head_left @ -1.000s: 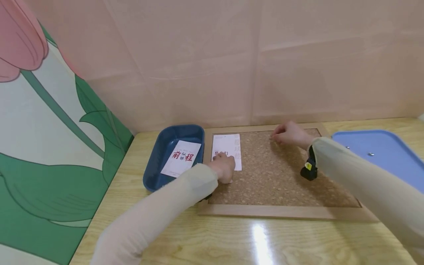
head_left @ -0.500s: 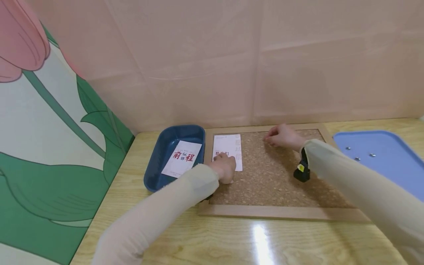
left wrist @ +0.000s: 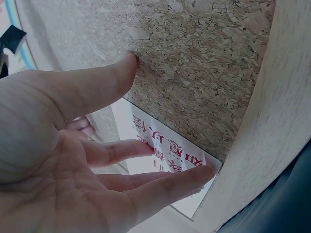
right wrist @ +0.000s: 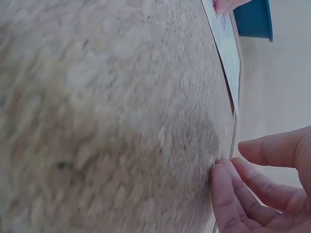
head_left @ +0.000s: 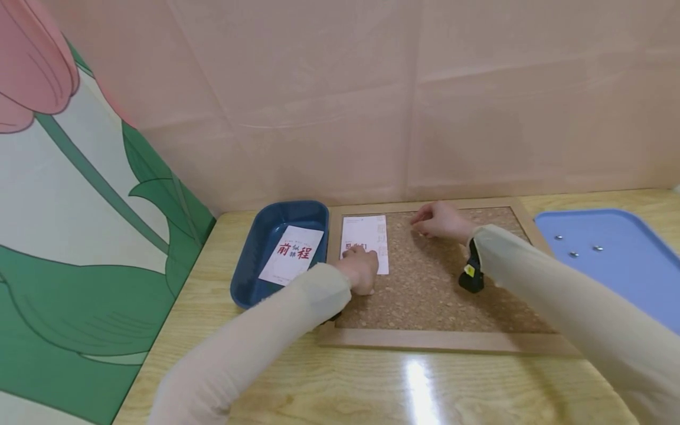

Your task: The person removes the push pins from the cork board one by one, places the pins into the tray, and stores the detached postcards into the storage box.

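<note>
My left hand [head_left: 360, 270] rests on a white card [head_left: 366, 227] with red print, at the left side of a framed corkboard [head_left: 425, 283]. In the left wrist view its fingers are spread and fairly straight over the card [left wrist: 127, 114], with the thumb on the cork. Just above the far part of the board is my right hand [head_left: 442, 221], to the right of the card. Its thumb and index fingertip pinch together in the right wrist view, with a tiny dark bit, seemingly a pushpin [right wrist: 211, 177], mostly hidden between them. The other fingers stay extended.
Left of the board stands a dark blue tray [head_left: 245, 251] holding another printed white card [head_left: 291, 254]. A light blue tray [head_left: 627, 227] at the right bears several small silver pushpins [head_left: 597, 248]. Behind the wooden table [head_left: 329, 383] rises a pinkish cloth wall [head_left: 319, 106].
My right hand has moved left across the top of the corkboard, closer to the card. The left hand stays on the card, and both trays stay put.
</note>
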Demonstrator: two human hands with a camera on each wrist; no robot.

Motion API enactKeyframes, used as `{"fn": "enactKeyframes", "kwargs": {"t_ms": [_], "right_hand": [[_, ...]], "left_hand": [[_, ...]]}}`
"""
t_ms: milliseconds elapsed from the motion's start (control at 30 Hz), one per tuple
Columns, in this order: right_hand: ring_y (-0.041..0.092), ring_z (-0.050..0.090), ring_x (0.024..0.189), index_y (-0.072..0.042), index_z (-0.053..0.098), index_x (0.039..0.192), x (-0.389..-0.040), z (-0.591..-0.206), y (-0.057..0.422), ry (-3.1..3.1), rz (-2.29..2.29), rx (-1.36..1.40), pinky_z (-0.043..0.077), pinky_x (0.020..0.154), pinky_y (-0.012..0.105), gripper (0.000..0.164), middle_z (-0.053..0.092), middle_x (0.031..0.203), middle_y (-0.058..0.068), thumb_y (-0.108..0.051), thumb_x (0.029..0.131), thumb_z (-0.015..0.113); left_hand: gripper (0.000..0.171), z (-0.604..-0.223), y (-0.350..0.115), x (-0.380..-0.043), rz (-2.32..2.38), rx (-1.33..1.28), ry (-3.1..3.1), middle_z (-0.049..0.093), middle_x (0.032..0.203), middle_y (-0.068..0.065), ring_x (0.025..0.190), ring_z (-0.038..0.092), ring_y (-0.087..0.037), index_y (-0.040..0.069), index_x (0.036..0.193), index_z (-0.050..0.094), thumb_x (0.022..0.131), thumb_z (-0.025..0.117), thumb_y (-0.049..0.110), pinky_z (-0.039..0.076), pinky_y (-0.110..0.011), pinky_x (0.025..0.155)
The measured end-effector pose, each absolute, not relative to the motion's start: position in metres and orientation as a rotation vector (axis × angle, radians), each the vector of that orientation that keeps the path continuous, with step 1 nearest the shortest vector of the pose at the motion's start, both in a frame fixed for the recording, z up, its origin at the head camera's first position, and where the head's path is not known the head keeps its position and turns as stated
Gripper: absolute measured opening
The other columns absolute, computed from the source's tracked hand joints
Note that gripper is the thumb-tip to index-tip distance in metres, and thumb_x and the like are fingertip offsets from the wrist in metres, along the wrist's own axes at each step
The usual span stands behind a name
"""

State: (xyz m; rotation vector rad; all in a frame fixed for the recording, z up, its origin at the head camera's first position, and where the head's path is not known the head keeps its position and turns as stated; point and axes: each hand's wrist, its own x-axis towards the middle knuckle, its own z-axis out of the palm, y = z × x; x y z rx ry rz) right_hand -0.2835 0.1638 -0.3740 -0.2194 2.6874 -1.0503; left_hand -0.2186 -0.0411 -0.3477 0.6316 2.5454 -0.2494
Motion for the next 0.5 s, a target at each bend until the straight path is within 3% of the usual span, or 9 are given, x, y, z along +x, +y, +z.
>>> {"fn": "enactKeyframes", "kwargs": {"t_ms": [500], "right_hand": [[0.017, 0.060, 0.075, 0.007, 0.064, 0.111, -0.289, -0.375, 0.147, 2.688, -1.079, -0.270, 0.053, 0.067, 0.030, 0.030, 0.067, 0.093, 0.016, -0.011, 0.088, 0.059]], "left_hand": [[0.056, -0.344, -0.040, -0.219, -0.226, 0.631, 2.550, 0.040, 0.143, -0.025, 0.131, 0.040, -0.036, 0.002, 0.138, 0.044, 0.091, 0.064, 0.024, 0.033, -0.044, 0.111]]}}
